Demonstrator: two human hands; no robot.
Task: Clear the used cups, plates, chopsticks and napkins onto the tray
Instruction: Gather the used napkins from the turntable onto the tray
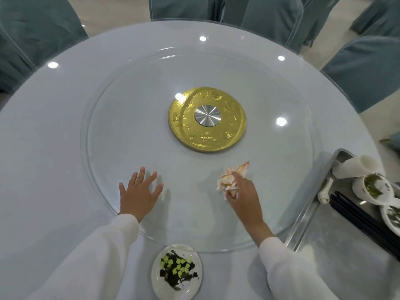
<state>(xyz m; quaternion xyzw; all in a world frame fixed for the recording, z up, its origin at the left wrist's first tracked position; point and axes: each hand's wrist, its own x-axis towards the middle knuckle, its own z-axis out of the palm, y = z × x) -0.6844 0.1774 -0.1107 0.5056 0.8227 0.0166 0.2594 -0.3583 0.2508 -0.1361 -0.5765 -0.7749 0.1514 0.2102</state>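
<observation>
My right hand (242,192) pinches a crumpled, orange-stained napkin (230,180) over the glass turntable (194,61). With fingers spread, my left hand (139,191) rests flat on the turntable's near edge. A small white plate (194,286) with dark and green food scraps sits at the table's front edge between my arms. The metal tray (303,215) stands at the right and holds a tipped white cup (355,166), a white spoon (324,191), black chopsticks (357,215) and two soiled bowls (373,188).
A gold disc with a silver hub (207,119) marks the turntable's middle. The round table (43,126) carries a pale cloth under glass. Chairs in blue-grey covers (363,68) ring the far and right sides.
</observation>
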